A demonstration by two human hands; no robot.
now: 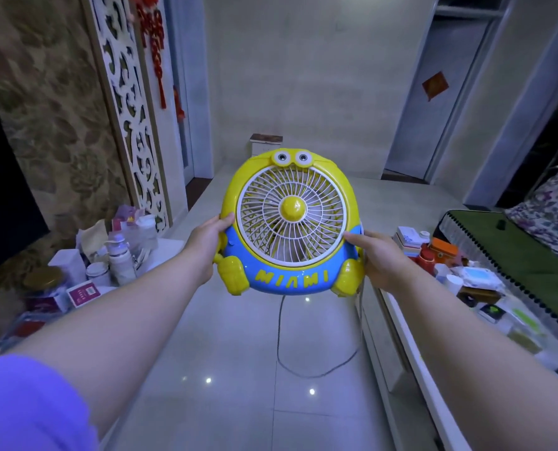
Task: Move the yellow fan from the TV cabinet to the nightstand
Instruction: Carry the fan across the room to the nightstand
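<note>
While both hands, left hand (207,237) and right hand (380,255), clamp fingers on the round yellow-and-blue plastic fan (290,222), the carrying step looks underway. Next comes finding the nightstand, minding the dangling grey cord (282,336).

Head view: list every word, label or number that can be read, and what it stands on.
"MIAMI": raised yellow letters on the blue lower band of the yellow fan.
Purple card on the left surface: print too small to read.
Boxes and packets on the right surface: labels blurred.
Red diamond sign on the door: unreadable.
</note>
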